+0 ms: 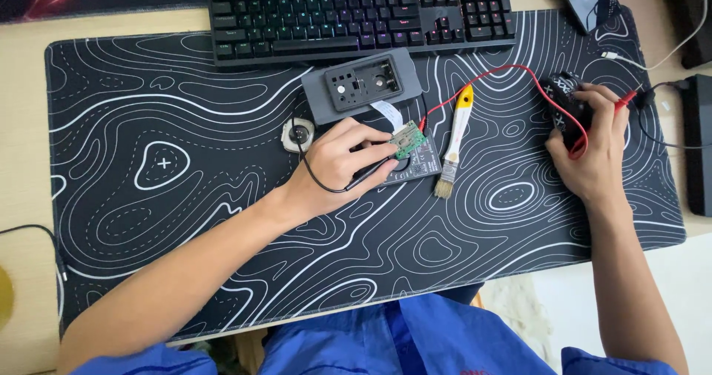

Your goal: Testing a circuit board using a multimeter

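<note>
My left hand (343, 161) rests on the black patterned desk mat (185, 197), fingers closed around a black probe whose tip touches a small green circuit board (408, 139) on a dark square device part (415, 167). A black lead loops under the wrist. My right hand (593, 149) grips a black multimeter (567, 100) at the mat's right side, with a red lead (512, 71) curving from it toward the board. A grey opened casing (361, 84) lies just beyond the board, joined by a white ribbon cable (387, 112).
A yellow-handled brush (455, 139) lies right of the board. A small round part (298, 134) sits left of my left hand. A black keyboard (356, 11) runs along the mat's far edge. Cables and a dark box (697, 145) crowd the right edge.
</note>
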